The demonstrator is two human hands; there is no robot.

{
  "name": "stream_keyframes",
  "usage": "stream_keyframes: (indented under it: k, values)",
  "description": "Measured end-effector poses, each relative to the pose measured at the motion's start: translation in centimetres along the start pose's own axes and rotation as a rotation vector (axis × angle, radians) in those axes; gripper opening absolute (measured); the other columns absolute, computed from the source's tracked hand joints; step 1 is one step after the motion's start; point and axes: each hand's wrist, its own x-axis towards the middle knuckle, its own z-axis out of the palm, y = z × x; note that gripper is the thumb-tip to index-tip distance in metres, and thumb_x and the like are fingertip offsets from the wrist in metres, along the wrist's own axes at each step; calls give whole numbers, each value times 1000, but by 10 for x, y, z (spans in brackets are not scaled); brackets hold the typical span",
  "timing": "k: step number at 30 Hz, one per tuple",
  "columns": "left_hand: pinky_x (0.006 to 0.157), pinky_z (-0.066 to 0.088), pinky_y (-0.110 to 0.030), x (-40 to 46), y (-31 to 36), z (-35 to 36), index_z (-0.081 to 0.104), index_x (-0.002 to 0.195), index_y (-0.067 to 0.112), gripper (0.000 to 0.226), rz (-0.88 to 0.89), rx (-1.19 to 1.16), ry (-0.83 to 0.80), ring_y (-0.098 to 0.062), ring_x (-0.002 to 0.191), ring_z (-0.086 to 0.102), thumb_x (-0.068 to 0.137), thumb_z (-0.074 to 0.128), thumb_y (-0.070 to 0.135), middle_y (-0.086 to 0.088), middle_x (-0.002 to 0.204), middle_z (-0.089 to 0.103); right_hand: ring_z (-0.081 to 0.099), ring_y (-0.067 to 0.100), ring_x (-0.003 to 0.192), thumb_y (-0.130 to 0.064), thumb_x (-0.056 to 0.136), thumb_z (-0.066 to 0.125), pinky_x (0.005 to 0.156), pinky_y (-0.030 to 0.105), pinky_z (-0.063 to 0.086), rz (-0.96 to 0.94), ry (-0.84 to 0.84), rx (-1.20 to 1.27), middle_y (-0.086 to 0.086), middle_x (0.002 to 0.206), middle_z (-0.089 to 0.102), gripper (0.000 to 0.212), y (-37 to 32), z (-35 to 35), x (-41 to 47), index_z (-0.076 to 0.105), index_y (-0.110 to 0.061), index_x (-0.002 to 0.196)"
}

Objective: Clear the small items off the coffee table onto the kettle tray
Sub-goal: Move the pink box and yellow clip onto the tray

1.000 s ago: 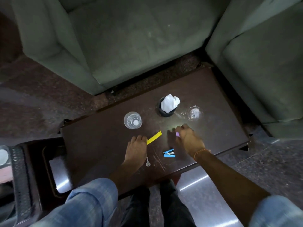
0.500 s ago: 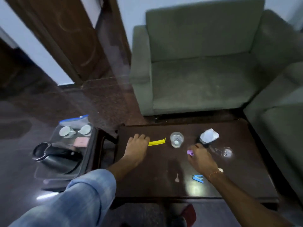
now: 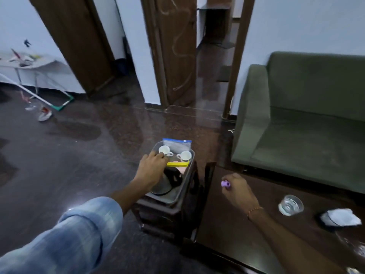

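Observation:
The grey kettle tray (image 3: 182, 192) sits on a dark side stand left of the coffee table (image 3: 227, 224). In it are a steel kettle (image 3: 161, 185), two white cups (image 3: 184, 155) and a plastic bag (image 3: 176, 144). My left hand (image 3: 152, 167) hovers over the tray, shut on a yellow strip (image 3: 177, 164) that juts to the right above the kettle. My right hand (image 3: 237, 191) is above the table's left end, shut on a small purple item (image 3: 225, 183).
A glass of water (image 3: 290, 205) and a dark holder with white tissue (image 3: 338, 217) stand on the table at the right. A green sofa (image 3: 308, 123) lies behind the table. Glossy dark floor spreads left, with a doorway (image 3: 213, 56) beyond.
My view swung left. My left hand carried the yellow strip from the table over to the kettle tray. My right hand lifted the purple item and moved toward the table's left end.

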Motion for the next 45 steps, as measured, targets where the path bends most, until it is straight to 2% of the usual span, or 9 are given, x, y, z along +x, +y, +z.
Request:
stream_keyframes:
  k: [6,14,20,23,27,30,37,40,45]
  values:
    - [81,45,-36,-6,-74,4,60,106,23,17,-122,12,-9,-25,110,53,94,50,16,3,113,61,64,24,87,-12,84,56,80,35,53,-151,-31,0,5,102,61,22,-67,32,40,70,-13,102]
    - [82,46,-36,27,-126,8,60,110,22,19,-141,33,-31,-24,111,52,97,47,15,1,116,59,60,21,97,-14,93,53,85,31,47,-292,-58,-13,6,107,61,22,-99,42,124,68,-11,109]
    - [79,48,-34,69,-150,17,61,109,20,17,-131,-2,-43,-22,107,52,98,49,14,1,114,60,61,21,86,-11,87,53,70,28,41,-263,-85,4,3,91,67,12,-114,52,174,65,-11,86]
    - [77,48,-32,88,-150,35,62,111,21,19,-93,-33,-81,-21,108,52,99,48,16,3,114,59,61,26,87,-8,86,55,76,34,46,-265,-112,-5,8,90,70,13,-111,67,186,67,-6,86]
    - [79,48,-35,113,-154,68,63,109,20,19,-50,-96,-153,-23,109,52,98,47,17,0,113,60,59,26,89,-3,85,53,73,25,38,-191,-159,-2,12,92,68,14,-103,94,199,67,-3,86]
    - [79,50,-38,132,-162,98,64,108,18,20,-22,-151,-215,-26,110,52,95,49,14,-2,113,60,60,30,90,-3,86,53,77,33,43,-117,-201,0,15,95,67,16,-97,117,211,69,-2,88]
    - [85,48,-42,169,-172,176,63,111,17,24,108,-180,-416,-29,112,52,90,55,25,-5,114,60,62,30,98,-7,86,54,80,29,46,131,-292,-54,13,111,61,24,-85,175,232,69,-7,104]
    - [85,49,-41,180,-176,208,62,113,19,22,153,-146,-444,-27,111,53,92,53,15,-3,114,61,61,32,101,-6,84,54,84,32,49,215,-324,-78,15,113,60,24,-78,195,241,68,-5,103]
    - [87,49,-39,194,-180,259,62,117,21,25,207,-119,-483,-25,114,52,94,54,16,0,117,62,62,34,101,-5,79,59,88,34,49,317,-332,-119,18,116,60,30,-59,222,255,68,-4,107]
